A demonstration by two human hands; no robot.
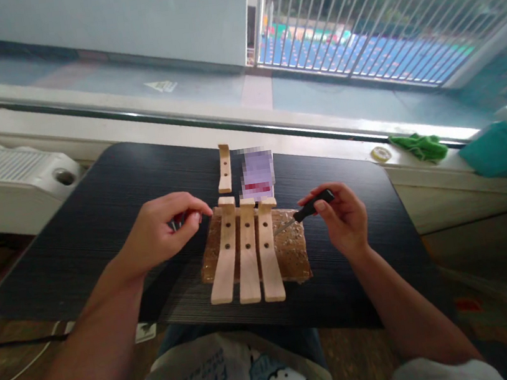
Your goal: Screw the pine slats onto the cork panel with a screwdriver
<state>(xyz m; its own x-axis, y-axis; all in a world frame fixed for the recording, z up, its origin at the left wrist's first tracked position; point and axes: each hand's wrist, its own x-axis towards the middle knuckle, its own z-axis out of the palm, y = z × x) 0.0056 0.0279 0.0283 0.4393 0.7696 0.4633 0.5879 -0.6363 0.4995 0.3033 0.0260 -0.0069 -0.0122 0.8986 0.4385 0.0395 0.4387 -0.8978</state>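
Three pale wooden slats (246, 251) lie side by side on a brown perforated board (293, 250) in the middle of a black table (96, 212). A fourth slat (224, 167) lies apart, further back. My right hand (340, 219) is closed on a black-handled screwdriver (310, 207), its metal tip pointing at the rightmost slat. My left hand (162, 228) hovers just left of the slats, thumb and fingers pinched on something small that I cannot make out.
A blurred purple card (257, 174) stands behind the slats. A white radiator (6, 177) is at the left. On the window sill at the right lie a tape roll (380, 154), a green cloth (420, 146) and a teal bag (505, 148).
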